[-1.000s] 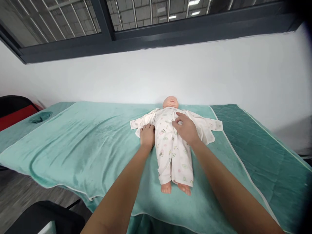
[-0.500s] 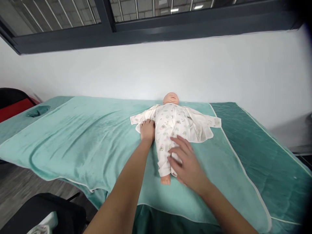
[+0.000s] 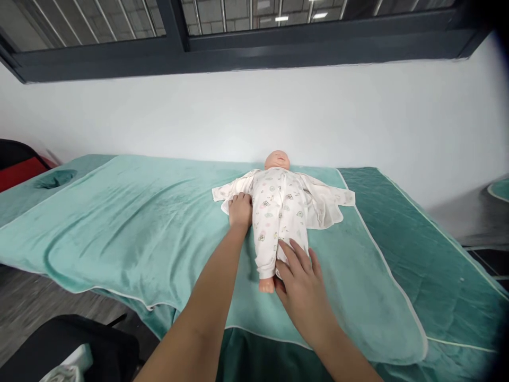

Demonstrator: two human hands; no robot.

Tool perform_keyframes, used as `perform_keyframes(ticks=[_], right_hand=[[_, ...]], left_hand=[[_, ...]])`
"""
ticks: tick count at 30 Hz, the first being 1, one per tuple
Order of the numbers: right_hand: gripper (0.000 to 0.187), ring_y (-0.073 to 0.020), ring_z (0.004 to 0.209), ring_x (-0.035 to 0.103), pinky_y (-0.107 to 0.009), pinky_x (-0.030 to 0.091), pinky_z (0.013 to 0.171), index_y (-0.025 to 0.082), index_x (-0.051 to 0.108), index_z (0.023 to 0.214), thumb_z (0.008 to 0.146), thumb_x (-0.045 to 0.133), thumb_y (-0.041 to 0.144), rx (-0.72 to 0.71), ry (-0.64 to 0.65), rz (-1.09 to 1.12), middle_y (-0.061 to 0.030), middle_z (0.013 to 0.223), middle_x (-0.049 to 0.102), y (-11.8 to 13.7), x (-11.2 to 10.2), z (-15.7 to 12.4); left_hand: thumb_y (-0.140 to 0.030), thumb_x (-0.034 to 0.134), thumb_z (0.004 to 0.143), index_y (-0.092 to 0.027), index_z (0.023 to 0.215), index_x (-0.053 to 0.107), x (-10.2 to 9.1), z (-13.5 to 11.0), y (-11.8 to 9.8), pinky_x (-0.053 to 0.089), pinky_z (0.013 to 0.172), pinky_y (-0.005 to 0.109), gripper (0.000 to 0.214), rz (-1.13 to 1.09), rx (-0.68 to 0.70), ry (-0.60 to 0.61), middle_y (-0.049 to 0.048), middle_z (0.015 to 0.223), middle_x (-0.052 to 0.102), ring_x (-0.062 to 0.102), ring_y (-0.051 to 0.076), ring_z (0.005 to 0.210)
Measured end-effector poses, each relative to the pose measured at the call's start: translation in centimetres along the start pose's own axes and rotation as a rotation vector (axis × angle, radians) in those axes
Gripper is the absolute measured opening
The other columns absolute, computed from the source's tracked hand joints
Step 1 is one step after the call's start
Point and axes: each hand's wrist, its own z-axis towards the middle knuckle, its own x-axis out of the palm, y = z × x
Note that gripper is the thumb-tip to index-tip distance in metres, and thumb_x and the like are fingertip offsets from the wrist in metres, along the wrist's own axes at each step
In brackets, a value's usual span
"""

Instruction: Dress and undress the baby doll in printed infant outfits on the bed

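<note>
A baby doll (image 3: 278, 159) in a white printed romper (image 3: 278, 212) lies on its back on a light green towel (image 3: 131, 228), head toward the wall. My left hand (image 3: 240, 210) rests with curled fingers on the romper's side under the doll's arm. My right hand (image 3: 300, 276) lies flat with fingers stretched over the doll's right-side lower leg, covering that foot. The other bare foot (image 3: 266, 285) shows beside it. The romper's sleeves spread out to both sides.
The towel covers a darker green padded table (image 3: 417, 233) that stands against a white wall (image 3: 254, 116) under a dark-framed window. A red and black seat (image 3: 18, 167) is at the far left. A black chair (image 3: 71, 345) stands at the lower left.
My right hand has moved from the doll's chest down to its lower leg and settled flat on it. My left hand has stayed at the doll's side.
</note>
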Motion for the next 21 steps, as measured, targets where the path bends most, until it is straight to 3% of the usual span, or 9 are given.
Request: perform_keyframes(ticks=[9, 15, 21], right_hand=[[0.017, -0.0310, 0.142, 0.038, -0.060, 0.026, 0.116, 0.021, 0.061, 0.083, 0.093, 0.049, 0.015, 0.027, -0.048, 0.086, -0.0059, 0.144, 0.054, 1.0, -0.4, -0.1], [0.015, -0.0295, 0.141, 0.039, -0.057, 0.027, 0.116, 0.023, 0.061, 0.094, 0.091, 0.051, 0.012, -0.027, -0.117, 0.187, -0.0059, 0.139, 0.056, 2.2, -2.2, -0.9], [0.016, -0.0284, 0.138, 0.042, -0.050, 0.043, 0.106, 0.025, 0.059, 0.106, 0.095, 0.052, 0.015, 0.057, -0.124, 0.306, -0.0077, 0.140, 0.053, -0.2, -1.9, -2.4]], left_hand=[[-0.020, 0.039, 0.098, -0.020, 0.106, 0.063, 0.2, 0.1, 0.1, 0.040, 0.089, 0.041, 0.026, -0.006, -0.007, -0.016, 0.0095, 0.114, 0.063, 0.053, 0.027, 0.109], [-0.019, 0.039, 0.098, -0.021, 0.105, 0.064, 0.3, 0.1, 0.1, 0.040, 0.088, 0.041, 0.026, -0.011, -0.014, -0.024, 0.0084, 0.114, 0.064, 0.053, 0.026, 0.108], [-0.020, 0.039, 0.098, -0.021, 0.104, 0.064, 0.5, 0.1, 0.1, 0.040, 0.088, 0.041, 0.026, -0.021, -0.010, -0.028, 0.0074, 0.112, 0.064, 0.053, 0.026, 0.106]])
